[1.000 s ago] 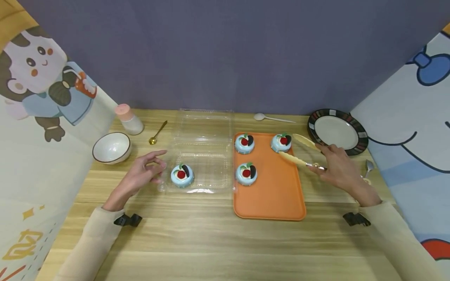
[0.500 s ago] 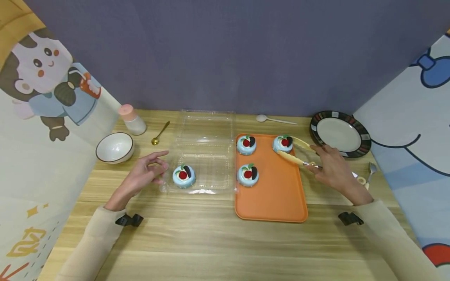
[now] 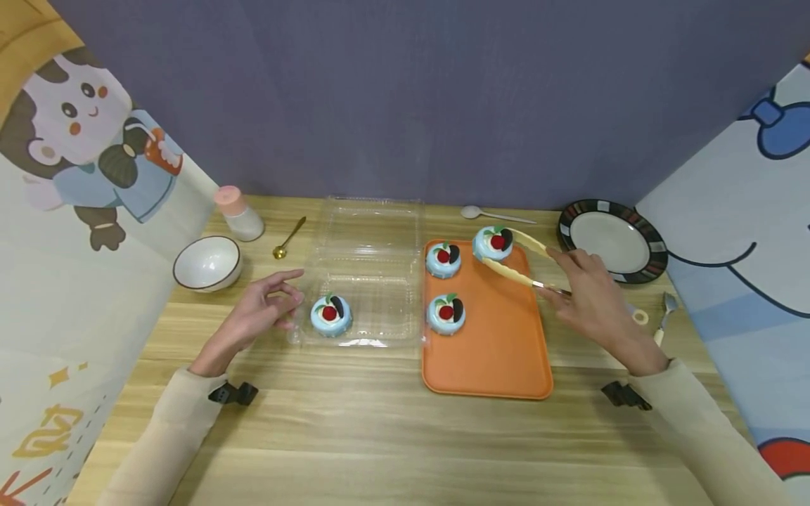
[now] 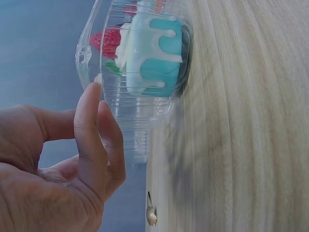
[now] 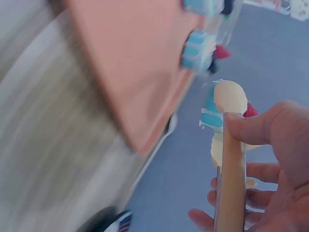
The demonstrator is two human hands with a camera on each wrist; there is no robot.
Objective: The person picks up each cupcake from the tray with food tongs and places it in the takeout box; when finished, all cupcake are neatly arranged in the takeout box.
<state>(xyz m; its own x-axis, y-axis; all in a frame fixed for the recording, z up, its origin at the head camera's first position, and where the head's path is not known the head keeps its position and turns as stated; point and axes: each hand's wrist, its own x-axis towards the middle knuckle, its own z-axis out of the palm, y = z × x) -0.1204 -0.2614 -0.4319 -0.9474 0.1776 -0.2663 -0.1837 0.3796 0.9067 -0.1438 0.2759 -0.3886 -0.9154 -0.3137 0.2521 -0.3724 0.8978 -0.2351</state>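
My right hand [image 3: 590, 299] holds a pair of tongs [image 3: 506, 271] with cream-coloured tips. Between the tips is a small blue cake [image 3: 493, 243] topped with a red berry, a dark cookie and a green leaf. In the right wrist view this cake [image 5: 211, 113] hangs off the tray, partly behind a tong tip. My left hand [image 3: 256, 314] is at the left edge of an open clear plastic box [image 3: 386, 309], its bent fingertips touching the rim in the left wrist view. A similar cake [image 3: 331, 315] sits in that box. Two more cakes, one at the back [image 3: 443, 260] and one nearer [image 3: 446, 314], stand on the orange tray [image 3: 487, 365].
A white bowl [image 3: 207, 263], a pink-capped bottle [image 3: 239, 213] and a small gold spoon [image 3: 290, 237] are at the left. Behind the tray lies a white spoon [image 3: 496, 214]. A dark-rimmed plate [image 3: 610, 240] and a fork [image 3: 666, 313] are at the right.
The tongs have closed around the back right cake and lifted it off the tray, moving it slightly left. My left hand has stayed at the box's edge.
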